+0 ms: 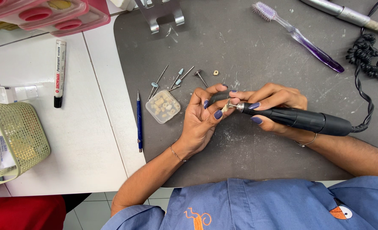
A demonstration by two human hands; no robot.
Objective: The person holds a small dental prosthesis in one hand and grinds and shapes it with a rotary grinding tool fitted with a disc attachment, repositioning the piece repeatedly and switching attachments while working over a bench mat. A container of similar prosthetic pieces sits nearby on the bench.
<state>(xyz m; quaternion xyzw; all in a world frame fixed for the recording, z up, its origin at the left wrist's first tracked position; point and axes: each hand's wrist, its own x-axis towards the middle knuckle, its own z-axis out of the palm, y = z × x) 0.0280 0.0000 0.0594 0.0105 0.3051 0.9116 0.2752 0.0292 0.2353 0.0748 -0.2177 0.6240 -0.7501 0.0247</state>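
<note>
Your left hand point(204, 117) pinches a tiny pale piece point(224, 108) at the fingertips, likely light and brittle, so grip its edges; your right hand point(274, 104) wraps closed around the black grinder point(300, 119).

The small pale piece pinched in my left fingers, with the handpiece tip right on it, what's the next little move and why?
Probably turn the small pale piece slightly between the left hand fingertips to bring a fresh face to the bur. The right hand holds the black handpiece level, its tip already at the piece, so rolling the piece looks easier than shifting the tool on its coiled cord.
</note>
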